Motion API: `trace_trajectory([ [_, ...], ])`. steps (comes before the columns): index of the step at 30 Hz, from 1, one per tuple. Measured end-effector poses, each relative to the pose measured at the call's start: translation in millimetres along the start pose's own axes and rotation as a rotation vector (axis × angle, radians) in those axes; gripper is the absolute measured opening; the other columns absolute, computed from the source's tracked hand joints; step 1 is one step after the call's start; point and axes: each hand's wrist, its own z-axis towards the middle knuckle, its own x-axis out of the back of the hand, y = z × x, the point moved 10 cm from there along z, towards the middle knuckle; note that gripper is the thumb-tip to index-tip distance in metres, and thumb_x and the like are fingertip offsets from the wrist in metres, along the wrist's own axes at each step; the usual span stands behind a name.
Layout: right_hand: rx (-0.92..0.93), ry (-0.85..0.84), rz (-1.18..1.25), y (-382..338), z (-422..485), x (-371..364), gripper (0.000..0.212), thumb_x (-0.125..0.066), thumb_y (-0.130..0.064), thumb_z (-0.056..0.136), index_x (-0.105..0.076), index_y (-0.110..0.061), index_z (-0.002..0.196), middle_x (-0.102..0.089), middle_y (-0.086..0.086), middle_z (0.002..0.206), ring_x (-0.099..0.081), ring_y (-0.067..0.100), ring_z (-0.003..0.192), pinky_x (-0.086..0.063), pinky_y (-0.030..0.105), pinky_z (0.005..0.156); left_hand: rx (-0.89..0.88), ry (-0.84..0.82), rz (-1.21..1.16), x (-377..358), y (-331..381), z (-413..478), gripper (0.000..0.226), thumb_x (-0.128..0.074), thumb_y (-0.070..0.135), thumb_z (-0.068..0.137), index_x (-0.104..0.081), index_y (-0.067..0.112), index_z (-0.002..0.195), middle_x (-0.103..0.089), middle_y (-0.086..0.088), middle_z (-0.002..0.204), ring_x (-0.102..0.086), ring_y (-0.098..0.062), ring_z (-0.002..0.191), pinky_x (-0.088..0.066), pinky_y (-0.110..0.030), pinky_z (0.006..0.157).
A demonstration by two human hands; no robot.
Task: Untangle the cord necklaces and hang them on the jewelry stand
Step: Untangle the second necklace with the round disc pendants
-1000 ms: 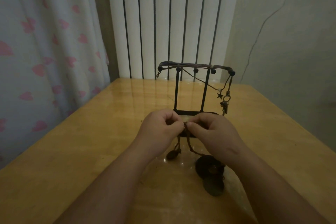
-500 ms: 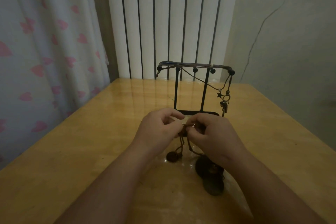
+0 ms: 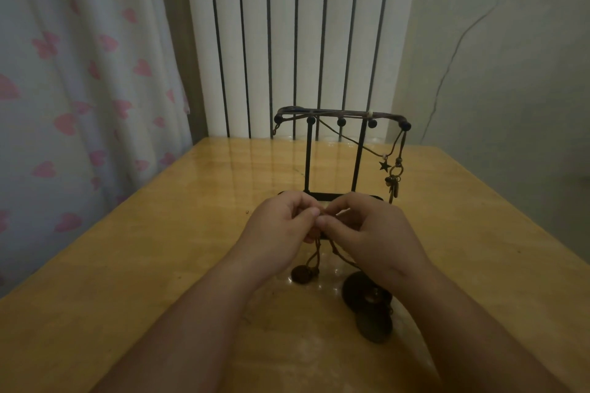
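working at the untangling step: pinching the knotted brown cord necklaces (image 3: 317, 252) between left grip (image 3: 281, 230) and right grip (image 3: 373, 233), low over the glossy yellow wooden desk (image 3: 159, 265), just before the black wire jewelry stand (image 3: 308, 163); likely needing one loop teased free before hanging.

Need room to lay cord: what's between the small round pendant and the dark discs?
Head view: only bare tabletop between the small round pendant and the dark discs.

Left hand (image 3: 281, 230) and right hand (image 3: 373, 233) drew closer — re-pinching the cord (image 3: 339, 253).
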Motion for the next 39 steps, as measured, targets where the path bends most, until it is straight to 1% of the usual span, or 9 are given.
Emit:
trace_trajectory([
  [3,0.008,0.013,-0.004,-2,-1,-1,0.008,-0.058,-0.039,0.094,-0.065,-0.042,0.095,-0.068,-0.014,0.08,-0.064,0.001,0.073,-0.055,0.024,0.067,0.049,0.019,-0.023,-1,-5,1,0.017,-0.05,0.018,0.101,-0.064,0.025,0.095,-0.07,0.005,0.087,-0.067,-0.006,0.079,-0.055,-0.024,0.072],
  [11,0.009,-0.032,0.103,0,-1,-6,0.025,-0.057,-0.019,0.097,-0.058,-0.04,0.083,-0.066,-0.013,0.083,-0.062,-0.01,0.079,-0.05,0.009,0.062,0.174,0.064,-0.098,0,-18,2,0.018,-0.049,0.016,0.102,-0.063,0.019,0.092,-0.073,-0.004,0.086,-0.071,-0.018,0.08,-0.06,-0.04,0.08],
  [14,0.002,-0.083,0.103,1,-1,-11,0.022,-0.056,-0.017,0.097,-0.06,-0.035,0.085,-0.067,-0.008,0.081,-0.063,0.001,0.074,-0.054,0.017,0.062,0.183,0.066,-0.077,-1,-16,1,0.02,-0.048,0.013,0.102,-0.06,0.021,0.087,-0.072,-0.005,0.084,-0.069,-0.018,0.078,-0.06,-0.038,0.078],
  [17,0.019,-0.13,0.15,-2,-1,-13,0.023,-0.055,-0.013,0.096,-0.061,-0.031,0.084,-0.065,-0.005,0.077,-0.06,0.003,0.065,-0.05,0.015,0.056,0.208,0.04,-0.111,-5,-15,0,0.022,-0.047,0.012,0.103,-0.059,0.019,0.086,-0.073,-0.009,0.083,-0.071,-0.022,0.081,-0.059,-0.039,0.08],
  [21,-0.018,-0.168,0.309,2,-2,-15,0.02,-0.053,-0.007,0.096,-0.064,-0.022,0.087,-0.067,-0.002,0.074,-0.06,0.011,0.064,-0.054,0.025,0.062,0.247,0.05,-0.244,-7,-21,-2,0.02,-0.048,0.01,0.102,-0.063,0.013,0.09,-0.073,-0.009,0.079,-0.073,-0.021,0.078,-0.06,-0.04,0.08],
  [26,-0.069,-0.134,0.311,5,-1,-17,0.008,-0.056,-0.024,0.096,-0.063,-0.024,0.092,-0.066,-0.006,0.072,-0.06,0.0,0.063,-0.049,0.023,0.061,0.168,0.184,-0.243,13,-19,1,0.013,-0.057,0.008,0.097,-0.065,0.018,0.099,-0.073,-0.003,0.083,-0.073,-0.015,0.077,-0.06,-0.032,0.074],
  [30,-0.079,-0.021,0.26,5,1,-9,0.01,-0.054,-0.04,0.095,-0.061,-0.032,0.093,-0.069,-0.009,0.066,-0.064,0.0,0.061,-0.048,0.024,0.062,0.066,0.175,-0.125,13,-8,2,0.027,-0.06,0.011,0.096,-0.056,0.03,0.116,-0.074,0.004,0.085,-0.071,-0.006,0.078,-0.058,-0.026,0.072],
  [34,-0.055,0.004,0.123,7,2,-6,0.007,-0.06,-0.042,0.091,-0.064,-0.04,0.096,-0.07,-0.009,0.067,-0.065,-0.001,0.064,-0.049,0.023,0.063,-0.044,0.15,0.061,10,7,0,0.032,-0.059,0.014,0.097,-0.046,0.033,0.119,-0.069,0.008,0.085,-0.066,-0.002,0.082,-0.046,-0.013,0.065],
  [39,-0.057,0.037,0.01,7,2,-4,0.01,-0.061,-0.042,0.09,-0.069,-0.04,0.096,-0.066,-0.014,0.073,-0.062,0.002,0.069,-0.054,0.024,0.064,-0.115,0.14,0.153,7,15,-2,0.032,-0.059,0.015,0.097,-0.045,0.034,0.117,-0.068,0.01,0.085,-0.063,0.005,0.079,-0.046,-0.005,0.061],
])
